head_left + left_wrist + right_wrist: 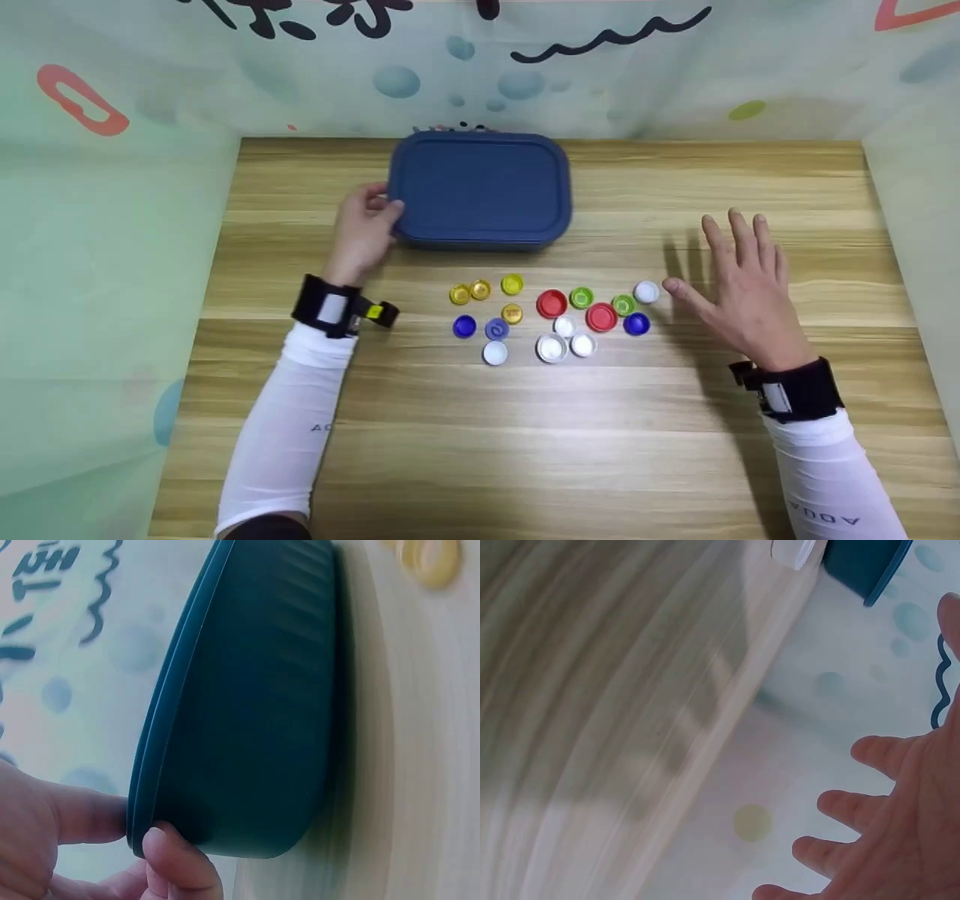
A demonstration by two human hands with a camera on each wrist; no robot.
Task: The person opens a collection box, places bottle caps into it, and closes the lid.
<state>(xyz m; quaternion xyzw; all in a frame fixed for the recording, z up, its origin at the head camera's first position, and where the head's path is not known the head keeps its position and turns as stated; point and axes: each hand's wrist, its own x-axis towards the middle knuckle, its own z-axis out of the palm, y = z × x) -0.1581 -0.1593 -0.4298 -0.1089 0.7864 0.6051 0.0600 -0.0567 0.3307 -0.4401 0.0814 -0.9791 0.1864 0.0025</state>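
Caps [553,304] of several colours lay across the middle of the wooden table [420,465] in the head view, in front of a dark blue lidded box [480,187] at the back. The left hand [358,236] had its fingers bent round the box's left end; the right hand [750,307] was held above the table, well apart from the box, fingers spread and gripping nothing. In the left wrist view, thumb and fingers pinched the rim [169,705] from both sides near one corner; whether the base was lifted could not be told. A hold at one end seemed apt to let the box twist, so a firm pinch, a level box and the free hand steadying the far end looked soundest, clear of the caps. In the right wrist view, the fingers were apart, with a white cap [791,551] near the top edge.
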